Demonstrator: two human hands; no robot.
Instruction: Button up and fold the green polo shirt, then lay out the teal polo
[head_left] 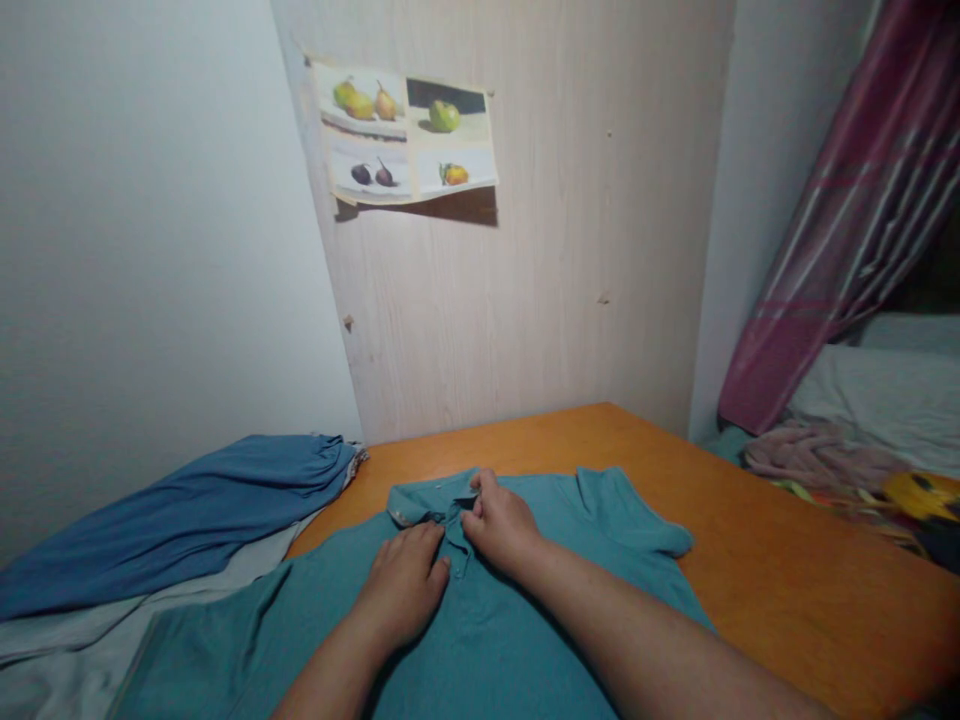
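A teal short-sleeved polo shirt lies spread out, front side up, with its collar at the far end. My left hand rests flat on the chest, just left of the button placket, its fingertips reaching the collar's lower edge. At the right side of the neck opening, my right hand is closed, with thumb and fingers pinching the collar. My fingers hide part of the collar and the top of the placket.
The shirt lies on an orange-brown tabletop. Blue clothing is piled on pale grey fabric at the left. A wall with a fruit picture stands behind. At the right hang a magenta curtain and, below it, rumpled bedding.
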